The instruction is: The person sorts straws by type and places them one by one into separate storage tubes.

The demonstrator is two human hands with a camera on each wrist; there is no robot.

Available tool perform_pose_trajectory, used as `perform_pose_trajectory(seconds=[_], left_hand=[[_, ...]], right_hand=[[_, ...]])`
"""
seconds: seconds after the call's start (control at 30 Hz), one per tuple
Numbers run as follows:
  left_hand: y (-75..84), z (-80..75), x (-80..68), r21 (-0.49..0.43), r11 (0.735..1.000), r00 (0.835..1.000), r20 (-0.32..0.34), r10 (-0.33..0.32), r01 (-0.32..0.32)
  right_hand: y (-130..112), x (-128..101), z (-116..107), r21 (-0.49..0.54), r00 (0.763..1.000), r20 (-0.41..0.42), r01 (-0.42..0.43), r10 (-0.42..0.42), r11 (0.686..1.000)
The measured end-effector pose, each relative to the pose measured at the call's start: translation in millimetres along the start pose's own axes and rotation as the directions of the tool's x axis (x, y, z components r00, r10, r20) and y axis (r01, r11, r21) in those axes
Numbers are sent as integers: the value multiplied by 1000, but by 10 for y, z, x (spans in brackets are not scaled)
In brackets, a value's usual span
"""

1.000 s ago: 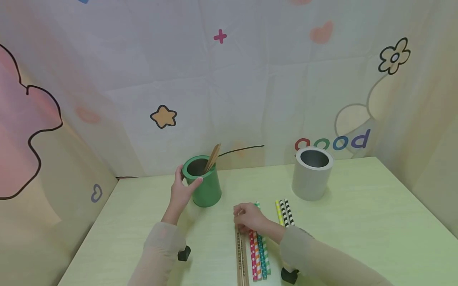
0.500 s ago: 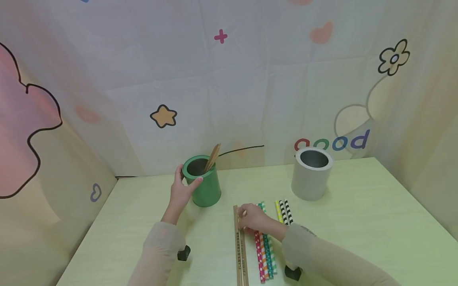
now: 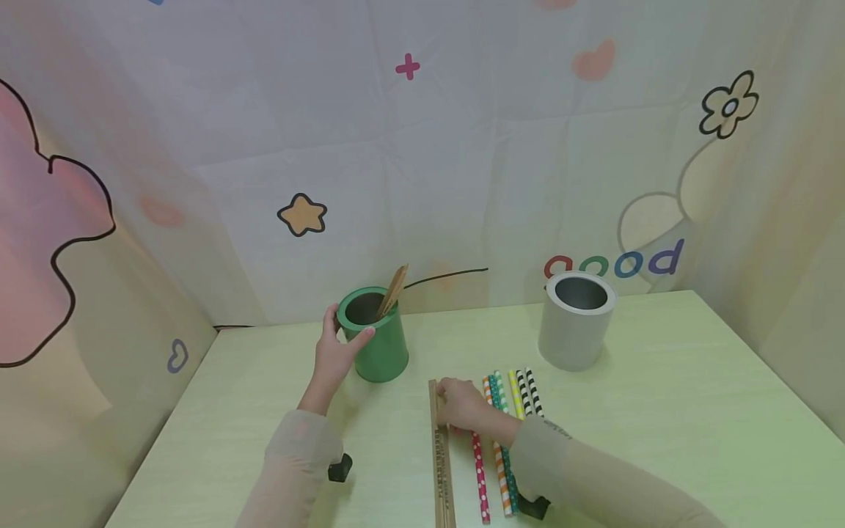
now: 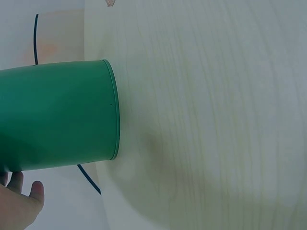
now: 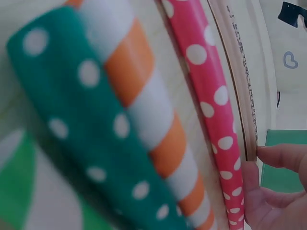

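- The rim of the green pot [image 3: 386,356] is spanned by the left hand [image 3: 337,359], thumb and fingers spread apart around it; even, light pressure is advised, since a hard push could tip the pot.
- Two brown sticks [image 3: 394,287], likely wooden chopsticks, are leaned inside that pot, against its far right rim.
- At the right hand [image 3: 464,403], the end of a printed brown chopstick [image 3: 448,469] seems to be pinched between thumb and finger; whether the neighbouring brown chopstick [image 3: 437,440] is caught too cannot be told.
- Both are laid side by side on the table [image 3: 198,440], to the right of the pot and nearer the person.
- The pink dotted straw [image 3: 480,477] is placed just beside the pinching fingers, so a narrow fingertip grip is called for, lest it be dragged along.
- The lift is best begun at the gripped far end, clear of the orange-striped straw [image 3: 504,477] and teal dotted straw [image 3: 510,480].
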State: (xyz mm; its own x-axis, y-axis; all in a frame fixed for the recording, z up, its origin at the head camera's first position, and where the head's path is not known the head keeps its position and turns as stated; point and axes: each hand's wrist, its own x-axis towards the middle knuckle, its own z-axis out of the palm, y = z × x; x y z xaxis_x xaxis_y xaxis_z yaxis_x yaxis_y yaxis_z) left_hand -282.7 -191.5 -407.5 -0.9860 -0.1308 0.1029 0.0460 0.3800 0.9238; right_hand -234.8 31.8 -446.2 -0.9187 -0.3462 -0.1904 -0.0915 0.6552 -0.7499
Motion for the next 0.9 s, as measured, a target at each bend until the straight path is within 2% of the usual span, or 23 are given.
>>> perform_pose_trajectory(seconds=[0.2,0.63,0.9], left_hand=[[0,2,-3,0,1000,1000,-1,-3,3],[-14,0,3,-5,1000,1000,5,-5,5],[-4,2,-10,0,1000,1000,3,15,-15]], right_hand=[[26,25,25,-24,1000,3,12,-12,1000],[52,17,44,-51,997,-54,58,-61,997],[61,32,30,-71,996,-53,75,-79,995]])
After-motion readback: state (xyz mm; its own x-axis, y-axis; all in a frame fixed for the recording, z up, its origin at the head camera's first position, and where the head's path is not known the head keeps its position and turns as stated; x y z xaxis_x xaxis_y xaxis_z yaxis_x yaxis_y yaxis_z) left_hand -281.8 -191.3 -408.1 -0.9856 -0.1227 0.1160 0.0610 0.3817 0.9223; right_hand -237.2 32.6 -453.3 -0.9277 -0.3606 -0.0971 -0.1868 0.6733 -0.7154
